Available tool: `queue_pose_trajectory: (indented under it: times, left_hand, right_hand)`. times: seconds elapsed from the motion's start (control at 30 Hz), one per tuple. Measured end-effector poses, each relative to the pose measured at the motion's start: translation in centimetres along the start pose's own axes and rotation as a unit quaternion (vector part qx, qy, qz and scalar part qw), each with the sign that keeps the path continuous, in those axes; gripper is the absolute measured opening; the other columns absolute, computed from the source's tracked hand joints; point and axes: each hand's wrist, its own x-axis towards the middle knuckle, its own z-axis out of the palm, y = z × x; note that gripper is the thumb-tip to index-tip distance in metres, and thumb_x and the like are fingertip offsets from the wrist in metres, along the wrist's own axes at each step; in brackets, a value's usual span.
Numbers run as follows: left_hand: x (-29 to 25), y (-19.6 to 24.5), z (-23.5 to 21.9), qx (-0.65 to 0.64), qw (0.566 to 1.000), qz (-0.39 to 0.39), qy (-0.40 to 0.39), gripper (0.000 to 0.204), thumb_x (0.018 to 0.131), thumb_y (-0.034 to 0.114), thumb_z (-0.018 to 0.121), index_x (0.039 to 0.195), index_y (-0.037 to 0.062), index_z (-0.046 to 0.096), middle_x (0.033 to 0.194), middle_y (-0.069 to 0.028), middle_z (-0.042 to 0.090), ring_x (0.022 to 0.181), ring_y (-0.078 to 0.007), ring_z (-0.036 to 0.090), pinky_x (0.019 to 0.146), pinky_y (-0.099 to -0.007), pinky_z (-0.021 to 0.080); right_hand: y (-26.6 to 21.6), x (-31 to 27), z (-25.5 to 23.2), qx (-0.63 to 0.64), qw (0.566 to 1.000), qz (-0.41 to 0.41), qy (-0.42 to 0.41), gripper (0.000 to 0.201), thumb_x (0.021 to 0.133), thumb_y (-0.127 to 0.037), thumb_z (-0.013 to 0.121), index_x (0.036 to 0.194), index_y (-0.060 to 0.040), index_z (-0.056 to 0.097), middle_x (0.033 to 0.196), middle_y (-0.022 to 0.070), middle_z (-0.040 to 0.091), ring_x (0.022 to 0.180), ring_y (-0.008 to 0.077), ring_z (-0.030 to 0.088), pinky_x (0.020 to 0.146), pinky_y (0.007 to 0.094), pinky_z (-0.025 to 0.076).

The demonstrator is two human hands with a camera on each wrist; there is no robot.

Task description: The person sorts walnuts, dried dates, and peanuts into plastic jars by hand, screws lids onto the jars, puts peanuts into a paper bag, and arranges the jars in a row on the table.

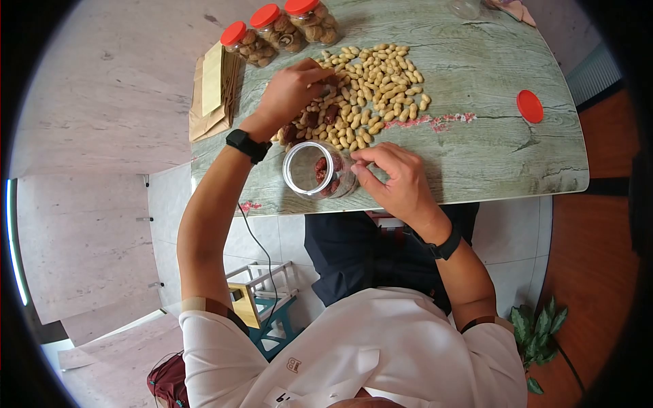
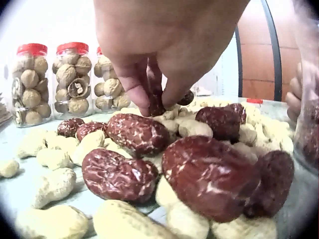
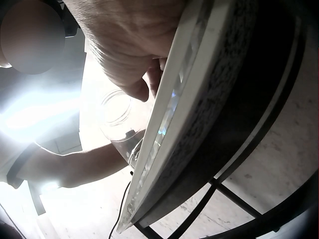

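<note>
My left hand [image 1: 289,92] reaches over the peanuts [image 1: 391,71]. In the left wrist view its thumb and fingers pinch a dried red date [image 2: 156,103], partly hidden by the fingertips. More red dates [image 2: 204,174] lie on the peanuts closer to that camera. An uncapped clear jar [image 1: 309,170] stands near the table's front edge, with several dates [image 1: 325,173] inside. Beside the jar is my right hand [image 1: 401,180], fingers loosely bent and fingertips right at the jar's side.
Three red-lidded jars of walnuts [image 1: 275,30] line the far left of the table [image 1: 490,156]. Brown paper bags [image 1: 211,95] lie at the left edge. A red lid [image 1: 530,107] is on the right. The table's front edge runs just below the open jar.
</note>
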Motion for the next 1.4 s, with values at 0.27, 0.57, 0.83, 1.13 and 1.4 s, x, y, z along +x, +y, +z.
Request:
queue_pose_trajectory:
  times: [0.27,0.57,0.83,1.13,1.4]
  left_hand:
    - [-4.0,7.1,-9.3,-0.137,0.987,-0.064,0.06,0.038,0.088,-0.004,0.075,0.124,0.0071,0.076,0.105,-0.0047,0.071,0.092,-0.013,0.069,0.073,-0.0265,0.057]
    - [-7.8,15.8,-13.4,0.125,0.991,0.051,-0.015,0.037,0.077,-0.007,0.073,0.113,0.0033,0.075,0.098,-0.0074,0.066,0.085,-0.0224,0.068,0.069,-0.0339,0.056]
    - [-7.8,15.4,-12.0,0.12,0.992,0.034,-0.033,0.036,0.081,-0.002,0.076,0.116,0.0042,0.072,0.099,-0.0075,0.067,0.083,-0.0264,0.069,0.07,-0.0371,0.056]
    - [-7.7,14.4,-10.9,0.043,0.999,0.015,-0.009,0.028,0.083,-0.001,0.08,0.11,0.0039,0.073,0.102,-0.0066,0.071,0.083,-0.0241,0.071,0.07,-0.0339,0.056]
    - [-5.3,8.4,-8.8,-0.046,0.994,-0.096,0.026,0.015,0.091,0.003,0.074,0.106,0.0025,0.075,0.098,-0.0084,0.073,0.081,-0.0209,0.071,0.068,-0.0309,0.055]
  right_hand:
    - [-0.2,0.1,0.1,0.01,1.0,0.008,-0.001,0.014,0.085,-0.005,0.078,0.095,-0.0017,0.069,0.088,0.0136,0.073,0.081,0.0332,0.071,0.071,0.0417,0.056]
    - [-0.3,0.1,0.2,0.019,0.999,0.025,0.007,0.012,0.085,-0.003,0.077,0.096,-0.001,0.073,0.087,0.0129,0.073,0.079,0.0297,0.072,0.07,0.0388,0.057]
    - [-0.5,0.1,0.1,0.014,1.0,0.025,0.01,0.011,0.086,-0.003,0.077,0.095,-0.0002,0.072,0.087,0.013,0.074,0.078,0.0297,0.073,0.068,0.0385,0.057]
    - [-0.5,0.1,0.0,0.008,1.0,0.024,0.008,0.011,0.085,-0.004,0.078,0.093,-0.0003,0.071,0.088,0.0134,0.074,0.079,0.0307,0.073,0.069,0.039,0.057]
    - [-0.3,0.0,0.1,0.014,1.0,0.023,0.011,0.012,0.085,-0.005,0.078,0.094,-0.0003,0.07,0.088,0.0134,0.074,0.08,0.0316,0.073,0.07,0.0396,0.057]
